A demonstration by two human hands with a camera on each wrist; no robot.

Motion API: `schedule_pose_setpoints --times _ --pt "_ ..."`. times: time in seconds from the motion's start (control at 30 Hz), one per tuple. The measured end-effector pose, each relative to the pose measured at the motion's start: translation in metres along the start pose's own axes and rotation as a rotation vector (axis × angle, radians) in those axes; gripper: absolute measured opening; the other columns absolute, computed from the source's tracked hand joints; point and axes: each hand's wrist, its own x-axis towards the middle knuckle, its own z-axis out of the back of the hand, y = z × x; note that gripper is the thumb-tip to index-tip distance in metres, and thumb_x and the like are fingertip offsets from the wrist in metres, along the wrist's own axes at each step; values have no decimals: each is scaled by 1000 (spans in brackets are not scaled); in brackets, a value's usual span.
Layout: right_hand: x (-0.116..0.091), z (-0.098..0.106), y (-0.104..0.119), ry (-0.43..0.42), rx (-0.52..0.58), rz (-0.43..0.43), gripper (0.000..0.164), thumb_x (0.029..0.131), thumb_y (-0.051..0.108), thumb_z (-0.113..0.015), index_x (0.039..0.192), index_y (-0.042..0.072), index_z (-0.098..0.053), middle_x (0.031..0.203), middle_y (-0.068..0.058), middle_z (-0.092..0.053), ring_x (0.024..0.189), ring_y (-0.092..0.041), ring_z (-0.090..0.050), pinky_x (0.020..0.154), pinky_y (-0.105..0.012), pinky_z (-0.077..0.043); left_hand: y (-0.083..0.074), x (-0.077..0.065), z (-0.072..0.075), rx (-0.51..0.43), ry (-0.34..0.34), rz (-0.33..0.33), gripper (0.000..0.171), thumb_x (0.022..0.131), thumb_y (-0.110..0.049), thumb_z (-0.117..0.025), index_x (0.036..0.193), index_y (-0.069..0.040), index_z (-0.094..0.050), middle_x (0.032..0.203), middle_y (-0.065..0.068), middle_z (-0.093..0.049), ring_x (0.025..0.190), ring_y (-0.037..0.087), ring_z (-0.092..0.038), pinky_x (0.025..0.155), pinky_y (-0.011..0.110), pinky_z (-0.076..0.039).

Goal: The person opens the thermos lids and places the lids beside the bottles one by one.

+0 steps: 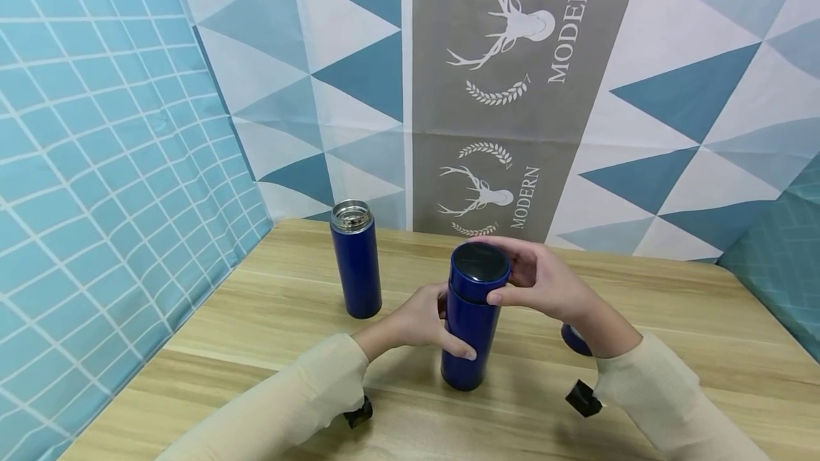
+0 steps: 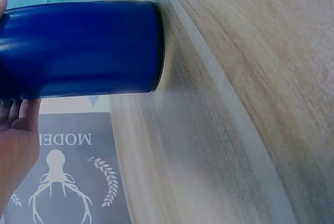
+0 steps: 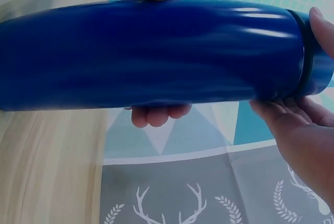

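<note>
A dark blue thermos bottle [image 1: 470, 340] stands upright in front of me, its base right at the tabletop. My left hand [image 1: 419, 319] grips its body, the thumb across the front and the fingers behind. Up at the top, my right hand [image 1: 544, 279] holds the blue lid [image 1: 480, 269], which has a glossy black top; thumb and fingers are on opposite sides. A dark seam runs between lid and body in the right wrist view, where the bottle [image 3: 156, 54] lies across the picture with both hands around it.
A second blue thermos [image 1: 360, 269] stands lidless at the back left, its steel mouth showing. Behind my right wrist, a small blue round object [image 1: 575, 340] is partly hidden. Patterned cloth walls [image 1: 359, 77] border the wooden table [image 1: 269, 290] at the back and left.
</note>
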Motion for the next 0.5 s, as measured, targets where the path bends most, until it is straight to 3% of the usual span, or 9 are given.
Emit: schedule_pose_setpoints --times 0.5 --pt "4 8 -7 90 30 40 63 86 -6 -64 141 -10 -34 141 -12 -53 124 -21 -58 98 -30 -52 1 0 0 10 -8 5 69 64 -8 -85 127 -9 -55 120 11 -67 95 3 -65 87 19 -53"
